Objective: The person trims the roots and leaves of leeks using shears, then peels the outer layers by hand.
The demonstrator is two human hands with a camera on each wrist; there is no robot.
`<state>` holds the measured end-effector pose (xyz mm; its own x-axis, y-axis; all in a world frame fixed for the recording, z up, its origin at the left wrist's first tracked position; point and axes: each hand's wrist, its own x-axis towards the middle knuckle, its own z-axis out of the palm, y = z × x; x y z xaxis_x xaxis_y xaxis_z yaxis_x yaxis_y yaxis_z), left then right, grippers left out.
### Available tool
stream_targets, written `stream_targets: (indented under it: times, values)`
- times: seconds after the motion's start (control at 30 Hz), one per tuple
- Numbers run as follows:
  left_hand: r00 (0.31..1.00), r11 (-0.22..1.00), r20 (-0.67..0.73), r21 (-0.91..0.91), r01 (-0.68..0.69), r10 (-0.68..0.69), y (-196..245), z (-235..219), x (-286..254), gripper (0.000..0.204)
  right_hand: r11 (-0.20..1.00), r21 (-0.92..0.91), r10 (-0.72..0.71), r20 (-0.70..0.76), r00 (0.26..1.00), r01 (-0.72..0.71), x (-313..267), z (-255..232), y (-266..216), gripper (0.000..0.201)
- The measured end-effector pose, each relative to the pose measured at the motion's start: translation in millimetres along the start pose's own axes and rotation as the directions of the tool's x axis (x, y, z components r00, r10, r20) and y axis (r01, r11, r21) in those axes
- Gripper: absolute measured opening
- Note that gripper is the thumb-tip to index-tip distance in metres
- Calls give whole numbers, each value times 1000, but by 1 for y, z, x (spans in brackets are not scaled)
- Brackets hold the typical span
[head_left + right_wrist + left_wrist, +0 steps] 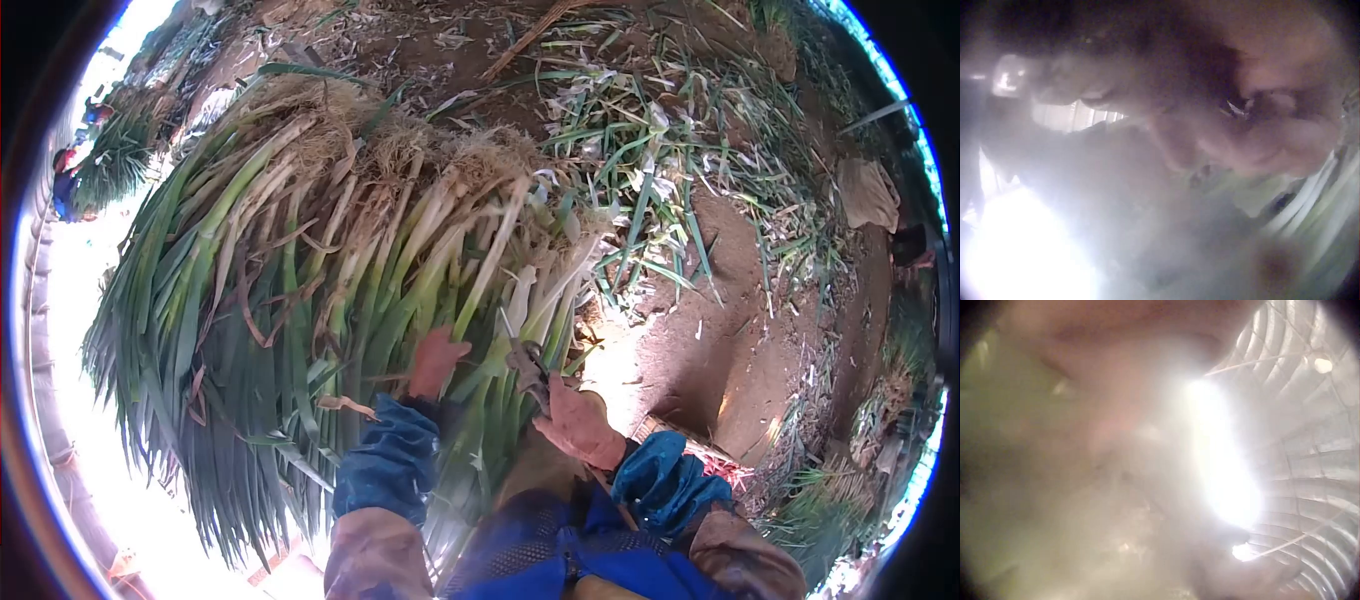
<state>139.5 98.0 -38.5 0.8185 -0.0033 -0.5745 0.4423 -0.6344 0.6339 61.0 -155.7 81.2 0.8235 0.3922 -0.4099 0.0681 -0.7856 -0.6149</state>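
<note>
Over the rooted green stalks [285, 290], I cannot tell whether my left hand [436, 363] is spread or gripping. Near it, my right hand [582, 427] grips a metal tool [531, 374].

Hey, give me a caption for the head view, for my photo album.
Left hand over long green, pale-based stalks with shaggy tan roots, right hand gripping a grey metal tool.

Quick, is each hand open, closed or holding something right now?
Left hand: over the leafy stalks; open or closed cannot be told.
Right hand: closed, holding a metal tool.
</note>
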Motion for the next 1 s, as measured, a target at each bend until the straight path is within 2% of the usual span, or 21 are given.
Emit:
stream_targets:
  times: [0.03, 0.07, 0.1, 0.13, 0.2, 0.27, 0.3, 0.33, 0.37, 0.4, 0.43, 0.47, 0.5, 0.53, 0.6, 0.63, 0.7, 0.77, 0.83, 0.93, 1.0]
  values:
    - [1000, 999, 3, 31, -18, 17, -22, 11, 3, 39, 1000, 5, -20, -11, 1000, 20, -4, 3, 4, 67]
    - [998, 998, 69, 58, 9, -13, -40, 18, -7, 39, 999, 19, -32, -7, 999, 32, -14, 10, 7, 67]
    - [990, 996, 135, 83, 36, -47, -58, 22, -18, 40, 985, -86, -150, -21, 988, 148, -22, 16, 17, 68]
    - [971, 994, 234, 109, 32, -57, -78, 20, -30, 40, 944, -195, -275, -26, 961, 265, -23, 19, 32, 69]
    - [890, 987, 453, 158, -16, -58, -126, 4, -56, 40, 945, -161, -288, 4, 958, 285, -29, 25, 40, 69]
    - [864, 972, 478, 232, 48, -157, -162, 4, -85, 40, 992, 98, -87, 89, 992, 78, -30, 31, 37, 67]
    - [887, 950, 390, 275, 145, -248, -178, 14, -95, 40, 985, 169, -58, 74, 996, 45, -34, 33, 28, 64]
    - [898, 925, 298, 301, 233, -324, -166, 19, -95, 39, 985, 98, -152, 71, 986, 145, -34, 27, 18, 64]
    - [893, 934, 377, 341, 112, -245, -152, 25, -94, 34, 969, 21, -247, 76, 966, 246, -33, 18, 6, 64]
    - [904, 910, 345, 403, 101, -253, -124, 27, -99, 32, 937, -51, -340, 90, 936, 345, -32, 15, -1, 64]
    - [913, 880, 311, 466, 96, -264, -100, 27, -106, 30, 911, -147, -371, 113, 922, 385, -35, 39, 5, 68]
    - [921, 845, 274, 525, 98, -277, -85, 27, -114, 28, 964, -4, -259, 179, 949, 264, -38, 34, 2, 68]
    - [937, 864, 234, 489, 118, -260, -78, 26, -117, 24, 984, 125, -153, 258, 954, 124, -41, 25, -2, 69]
    - [949, 856, 221, 510, 86, -227, -63, 25, -120, 24, 971, 236, -56, 349, 936, -30, -44, 19, -3, 69]
    - [967, 834, 205, 551, 14, -151, -38, 24, -124, 24, 979, 172, 32, 394, 919, -107, -49, 15, 7, 70]
    - [969, 825, 196, 565, 15, -152, -39, 26, -121, 25, 980, 137, 75, 407, 910, -142, -47, 12, 9, 70]
    - [970, 807, 183, 590, 21, -159, -39, 32, -118, 25, 987, 99, 71, 424, 903, -124, -45, -1, -3, 70]
    - [978, 797, 109, 598, 79, -179, -30, 33, -128, 27, 991, 107, 26, 423, 906, -78, -48, 2, -8, 69]
    - [981, 784, 70, 613, 99, -179, -20, 29, -131, 28, 988, 153, -57, 376, 925, -1, -48, 24, 1, 69]
    - [982, 779, 80, 621, 84, -170, -10, 33, -133, 29, 992, 129, -46, 248, 968, 14, -42, 30, 9, 70]
    - [980, 777, 66, 620, 108, -189, -5, 36, -132, 32, 986, 164, -47, 351, 935, -12, -50, 15, 1, 70]
